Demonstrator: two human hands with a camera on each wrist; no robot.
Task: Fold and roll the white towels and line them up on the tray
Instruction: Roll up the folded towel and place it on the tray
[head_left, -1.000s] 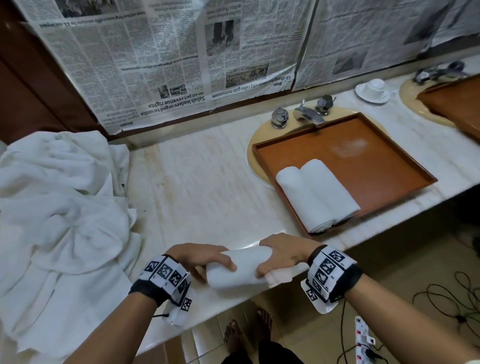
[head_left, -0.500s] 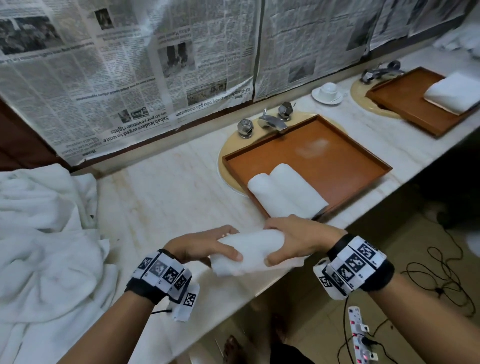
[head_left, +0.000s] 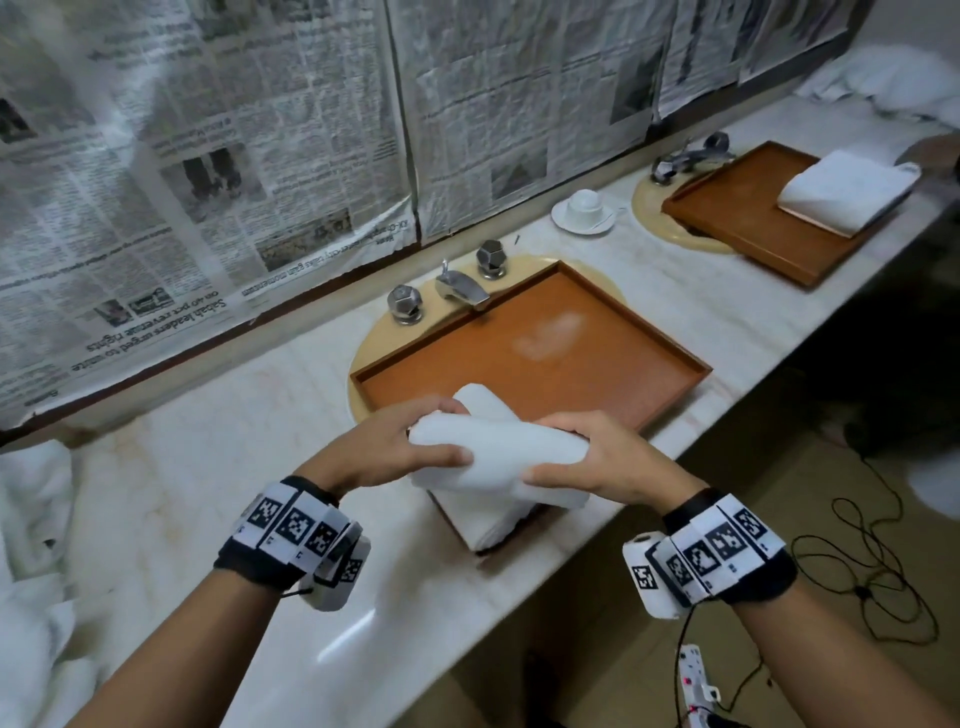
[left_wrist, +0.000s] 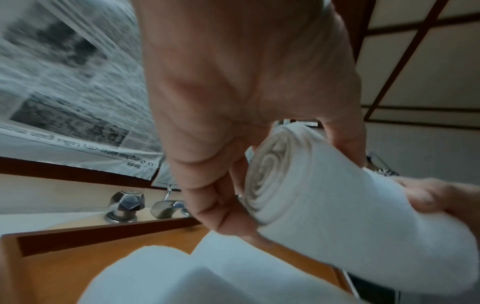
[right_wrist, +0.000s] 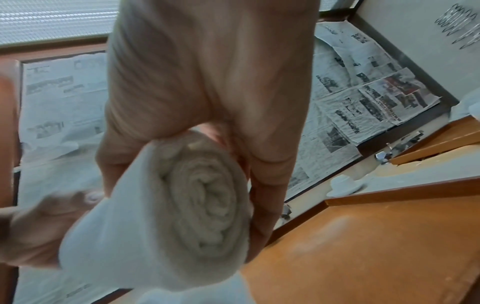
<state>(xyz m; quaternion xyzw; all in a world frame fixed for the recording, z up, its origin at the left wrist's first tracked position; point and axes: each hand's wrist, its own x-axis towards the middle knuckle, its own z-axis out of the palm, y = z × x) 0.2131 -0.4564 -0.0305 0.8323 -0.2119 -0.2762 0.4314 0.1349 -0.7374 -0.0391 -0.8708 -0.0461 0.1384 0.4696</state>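
A rolled white towel hangs in the air above the near left corner of the brown tray. My left hand grips its left end, fingers curled round it. At the other end my right hand holds it the same way. Two rolled towels lie side by side on the tray right under it, mostly hidden by the held roll in the head view.
A pile of loose white towels lies at the counter's left. A tap and two knobs stand behind the tray. A cup on a saucer and a second tray bearing a folded towel lie farther right.
Both hands lifted the rolled towel off the counter's front edge and carried it forward and right, over the two rolls on the tray.
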